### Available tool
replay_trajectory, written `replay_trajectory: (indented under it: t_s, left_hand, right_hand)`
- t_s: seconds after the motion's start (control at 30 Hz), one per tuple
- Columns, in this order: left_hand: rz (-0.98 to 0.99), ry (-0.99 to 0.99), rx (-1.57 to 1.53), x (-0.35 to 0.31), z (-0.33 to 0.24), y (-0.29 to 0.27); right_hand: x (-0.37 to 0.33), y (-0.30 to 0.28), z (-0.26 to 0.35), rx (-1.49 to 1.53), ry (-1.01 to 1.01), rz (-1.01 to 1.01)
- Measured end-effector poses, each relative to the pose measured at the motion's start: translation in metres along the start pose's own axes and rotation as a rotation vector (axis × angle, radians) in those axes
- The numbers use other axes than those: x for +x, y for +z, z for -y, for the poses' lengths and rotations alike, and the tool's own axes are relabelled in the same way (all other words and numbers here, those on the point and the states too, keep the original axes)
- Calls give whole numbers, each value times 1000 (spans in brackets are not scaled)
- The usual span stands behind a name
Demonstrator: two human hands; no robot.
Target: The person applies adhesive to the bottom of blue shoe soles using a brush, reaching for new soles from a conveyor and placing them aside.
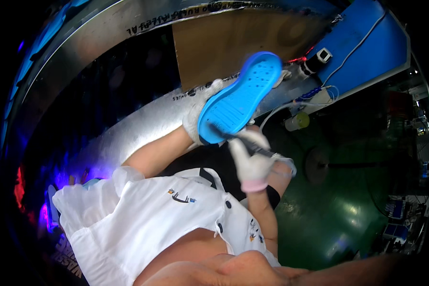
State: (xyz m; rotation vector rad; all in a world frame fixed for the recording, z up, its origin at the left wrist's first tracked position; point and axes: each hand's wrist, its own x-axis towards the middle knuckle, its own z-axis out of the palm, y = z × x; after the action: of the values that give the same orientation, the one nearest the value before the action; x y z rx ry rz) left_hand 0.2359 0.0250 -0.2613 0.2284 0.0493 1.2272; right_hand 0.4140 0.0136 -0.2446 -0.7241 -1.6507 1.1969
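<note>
My left hand (194,116), in a white glove, grips a bright blue shoe sole (238,97) along its left side. The sole is tilted, its wide heel end near me and its dotted toe end pointing away to the right. In my gloved right hand (250,162) is a slim, dark-handled tool (232,137), perhaps a brush. Its blurred tip lies over the heel end; whether it touches there I cannot tell. Both hands are closed, the left one partly hidden by the sole.
Beyond the sole, a brown cardboard sheet (214,43) lies by a metal ledge (143,117). At far right are a blue tabletop (362,38) with a cable, a black-and-white cylindrical object (315,62) and a pale yellow-green roll-like object (298,122). Green floor (329,214) shows below.
</note>
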Motion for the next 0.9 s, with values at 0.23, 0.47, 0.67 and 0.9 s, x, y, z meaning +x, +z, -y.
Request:
replay_trajectory:
  t_s: [0.23, 0.47, 0.67, 0.9]
  left_hand:
    - [-250, -239, 274, 2, -34, -6]
    - [-397, -347, 647, 9, -48, 6]
    - [-48, -251, 779, 2, -55, -15]
    - [-339, -555, 588, 8, -57, 48]
  right_hand:
    - [3, -22, 19, -503, -465, 439]
    - [7, -17, 29, -625, -497, 529]
    - [14, -23, 12, -266, -239, 338]
    - [10, -26, 9, -323, -372, 221]
